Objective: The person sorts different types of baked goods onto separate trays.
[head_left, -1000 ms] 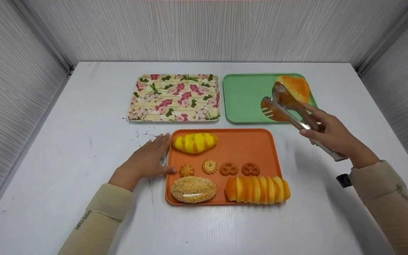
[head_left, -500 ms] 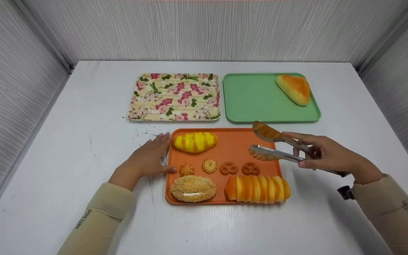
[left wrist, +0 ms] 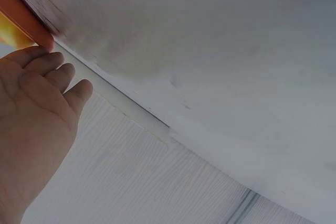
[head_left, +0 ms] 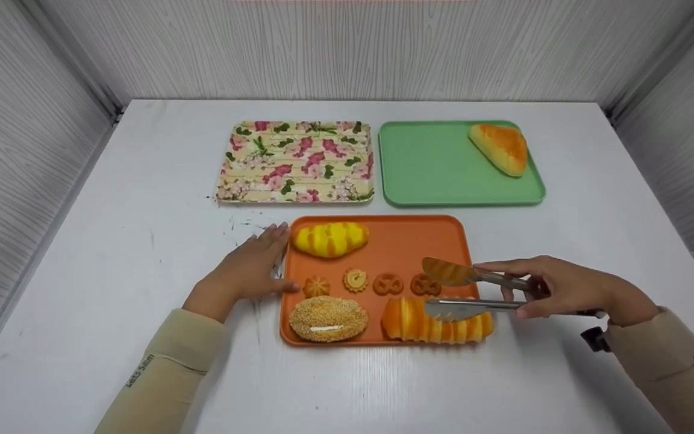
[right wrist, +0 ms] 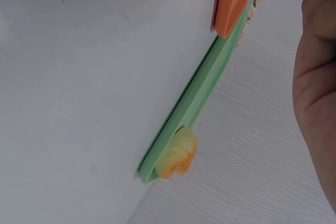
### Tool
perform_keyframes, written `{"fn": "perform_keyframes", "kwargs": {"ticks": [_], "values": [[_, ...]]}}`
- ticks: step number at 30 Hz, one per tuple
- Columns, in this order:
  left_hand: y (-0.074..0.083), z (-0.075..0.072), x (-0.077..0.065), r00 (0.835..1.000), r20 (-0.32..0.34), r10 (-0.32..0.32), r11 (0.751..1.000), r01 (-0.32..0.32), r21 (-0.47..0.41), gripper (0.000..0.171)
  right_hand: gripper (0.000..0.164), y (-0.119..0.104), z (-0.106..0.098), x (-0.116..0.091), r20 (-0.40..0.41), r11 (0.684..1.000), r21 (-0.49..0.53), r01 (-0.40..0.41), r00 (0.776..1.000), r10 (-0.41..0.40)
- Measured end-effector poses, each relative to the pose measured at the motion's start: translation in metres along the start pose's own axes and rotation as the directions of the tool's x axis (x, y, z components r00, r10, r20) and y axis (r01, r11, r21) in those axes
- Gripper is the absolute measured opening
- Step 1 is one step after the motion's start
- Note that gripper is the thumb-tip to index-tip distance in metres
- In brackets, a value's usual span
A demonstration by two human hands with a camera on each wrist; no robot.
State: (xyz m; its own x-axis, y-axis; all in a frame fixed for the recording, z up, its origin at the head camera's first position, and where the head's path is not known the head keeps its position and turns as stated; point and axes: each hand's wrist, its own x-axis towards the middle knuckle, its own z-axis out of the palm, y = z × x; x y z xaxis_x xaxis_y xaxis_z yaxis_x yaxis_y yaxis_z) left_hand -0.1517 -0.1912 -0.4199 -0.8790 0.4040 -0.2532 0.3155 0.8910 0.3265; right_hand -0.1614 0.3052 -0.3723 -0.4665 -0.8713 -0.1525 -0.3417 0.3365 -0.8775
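Note:
My right hand [head_left: 564, 289] holds metal tongs [head_left: 473, 306], which are spread apart with nothing between their ends. The tongs' ends hover over a ridged bread roll [head_left: 401, 322] and a pretzel-shaped cookie [head_left: 417, 285] at the right of the orange tray [head_left: 413, 241]. My left hand [head_left: 241, 271] rests at that tray's left edge, fingers extended and thumb by the rim. The tray also bears a yellow striped bread [head_left: 330, 240], a seeded bun [head_left: 329, 319], a second pretzel-shaped cookie [head_left: 388, 284], a round scalloped cookie [head_left: 355, 281] and a flower-shaped cookie [head_left: 317, 286].
Behind the orange tray lie a flowered tray [head_left: 299, 163] on the left and a green tray [head_left: 431, 166] on the right. A wedge-shaped bread [head_left: 502, 147] sits in the green tray's back right corner. Wood-grain panels [head_left: 353, 48] enclose the white table's back and sides.
My right hand has brought the spread tongs from above the green tray toward me and down over the orange tray's right part. My left hand has stayed at the tray's edge.

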Motion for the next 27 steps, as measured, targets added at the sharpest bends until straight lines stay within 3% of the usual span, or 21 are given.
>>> {"fn": "perform_keyframes", "kwargs": {"ticks": [5,13,27], "values": [[0.0002,-0.0003,0.0007,1.000,0.008,-0.009,1.000,0.009,0.000,0.105,0.068,-0.0005,0.0005,-0.0008,0.056,1.000,-0.010,0.000,0.998,0.001],[0.0001,0.0003,0.0012,1.000,0.010,-0.016,1.000,0.016,-0.005,0.105,0.070,-0.0025,0.0000,-0.0024,0.065,0.996,-0.049,-0.074,0.995,0.077],[0.0019,-0.0001,0.0006,1.000,0.010,-0.010,1.000,0.010,0.001,0.103,0.058,0.0029,0.0047,-0.0023,0.074,1.000,-0.015,0.005,0.997,-0.004]]}}
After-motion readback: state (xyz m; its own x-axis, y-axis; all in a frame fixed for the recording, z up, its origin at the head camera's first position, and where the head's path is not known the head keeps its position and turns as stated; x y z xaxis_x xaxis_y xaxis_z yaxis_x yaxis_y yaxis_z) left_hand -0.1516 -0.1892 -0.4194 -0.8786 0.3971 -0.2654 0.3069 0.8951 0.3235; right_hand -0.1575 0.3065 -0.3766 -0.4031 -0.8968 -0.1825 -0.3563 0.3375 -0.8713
